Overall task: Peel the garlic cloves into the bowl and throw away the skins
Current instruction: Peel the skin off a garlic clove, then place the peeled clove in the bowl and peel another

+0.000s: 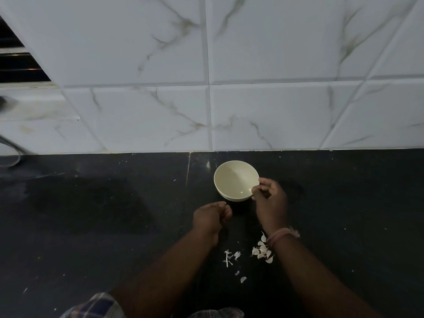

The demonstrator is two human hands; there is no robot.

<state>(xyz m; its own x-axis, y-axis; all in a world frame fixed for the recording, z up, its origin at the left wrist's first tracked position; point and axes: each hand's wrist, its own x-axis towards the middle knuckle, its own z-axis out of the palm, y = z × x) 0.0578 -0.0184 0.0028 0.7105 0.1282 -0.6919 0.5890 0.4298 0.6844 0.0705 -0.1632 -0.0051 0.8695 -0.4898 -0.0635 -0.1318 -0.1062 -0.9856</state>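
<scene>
A cream bowl (229, 177) stands on the black counter (114, 214) near the tiled wall. A small pale speck lies at its bottom; I cannot tell if it is a clove. My right hand (271, 204) is at the bowl's near right rim, thumb and fingers pinched over the edge; whether they hold a clove is hidden. My left hand (210, 218) hovers just in front of the bowl, fingers curled shut, with nothing visible in it. Several unpeeled garlic cloves (263, 251) lie in a pile under my right wrist. Loose skins (229, 258) lie left of them.
The white marble-look tiled wall (252, 99) rises right behind the bowl. A window ledge and a dark louvred opening (18, 65) sit at the far left. A wet patch darkens the counter at the left. A checked cloth (96, 306) shows at the bottom edge.
</scene>
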